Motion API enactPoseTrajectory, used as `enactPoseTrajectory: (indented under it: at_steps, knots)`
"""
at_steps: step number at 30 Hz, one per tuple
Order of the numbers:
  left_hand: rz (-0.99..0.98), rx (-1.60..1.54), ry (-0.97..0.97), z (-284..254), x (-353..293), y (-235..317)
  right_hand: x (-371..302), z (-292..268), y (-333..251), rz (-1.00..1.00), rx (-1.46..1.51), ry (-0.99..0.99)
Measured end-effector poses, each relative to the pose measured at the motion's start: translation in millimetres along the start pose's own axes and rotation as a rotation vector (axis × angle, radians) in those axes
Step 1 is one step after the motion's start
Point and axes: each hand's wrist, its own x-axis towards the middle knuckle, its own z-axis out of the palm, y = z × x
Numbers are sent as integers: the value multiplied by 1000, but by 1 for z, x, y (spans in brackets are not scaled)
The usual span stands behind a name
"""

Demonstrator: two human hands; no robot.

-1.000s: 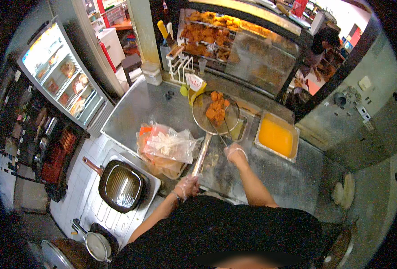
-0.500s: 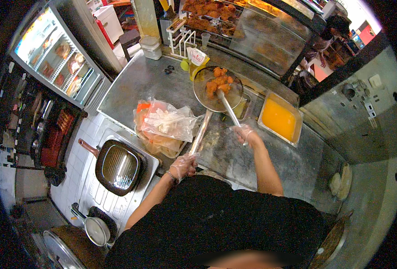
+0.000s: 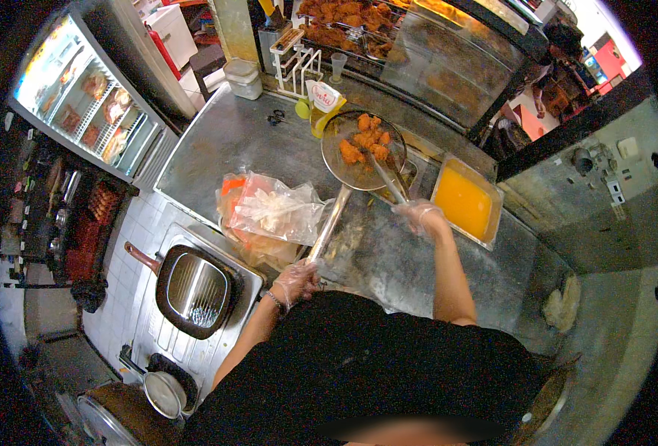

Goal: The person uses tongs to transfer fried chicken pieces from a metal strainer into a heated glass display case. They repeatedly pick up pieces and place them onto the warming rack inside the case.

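Observation:
My left hand (image 3: pixel 297 282), in a clear plastic glove, is wrapped round the long metal handle of a round mesh strainer (image 3: pixel 336 160). Several orange-brown fried chicken pieces (image 3: pixel 373 140) lie in the strainer's bowl over the far side of the steel counter. My right hand (image 3: pixel 422 218), gloved likewise, grips metal tongs (image 3: pixel 390 178). Their tips reach into the strainer and touch the chicken. To the right of the tongs stands a rectangular metal tray of orange-yellow liquid (image 3: pixel 462 199). A smaller metal container (image 3: pixel 416 175) is partly hidden behind the strainer and tongs.
Plastic bags (image 3: pixel 269 215) lie left of the strainer handle. A yellow bottle (image 3: pixel 325 110), a white rack (image 3: pixel 297 70) and scissors (image 3: pixel 275 117) sit farther back. Square grill pan (image 3: pixel 193 290) rests on the stove at left. Heated display case (image 3: pixel 448 67) borders the far edge.
My right hand has moved slightly up and right, and the tongs now reach deeper among the chicken pieces, which have shifted in the strainer. My left hand keeps its hold on the handle.

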Motion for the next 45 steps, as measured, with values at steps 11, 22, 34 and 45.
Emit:
enactPoseTrajectory:
  at_steps: [11, 22, 34, 45]
  knots:
    - [111, 155, 14, -20, 14, 3, 22, -30, 7, 346, 785, -148]
    - [-24, 100, 51, -21, 13, 13, 237, -126, -172, -186, 714, 200]
    - [-1, 122, 53, -22, 5, 25, 393, -165, -214, -221, -353, 454]
    - [22, 163, -22, -27, 8, 16, 236, -152, -192, -362, -123, 304]
